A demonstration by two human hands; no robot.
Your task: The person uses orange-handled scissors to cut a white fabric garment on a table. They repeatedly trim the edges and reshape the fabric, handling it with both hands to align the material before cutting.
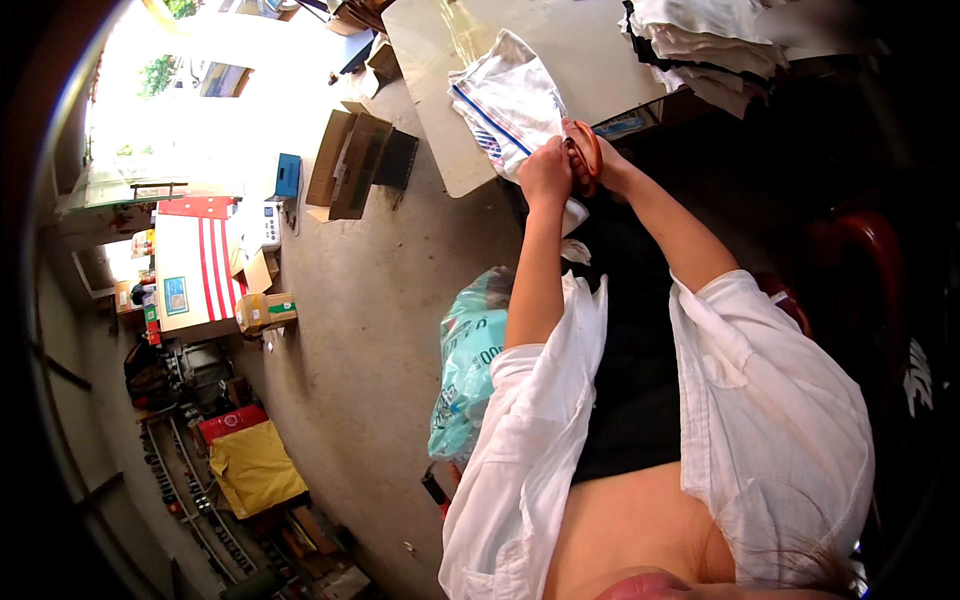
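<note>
A white garment [518, 88] with a blue stripe and a patterned patch lies on the pale table, its near edge hanging over toward me. My left hand [546, 174] is closed on that near edge. Close beside it, my right hand [598, 166] grips scissors [585, 147] by their large orange-brown handles. The two hands almost touch, and the blades are hidden between them and the cloth.
The table [425, 60] bears a stack of folded white and black cloth [705, 45] at the far right. A teal plastic bag [468, 350] stands by my left side. An open cardboard box [350, 160] sits on the floor to the left, near a shelf with cartons [265, 312].
</note>
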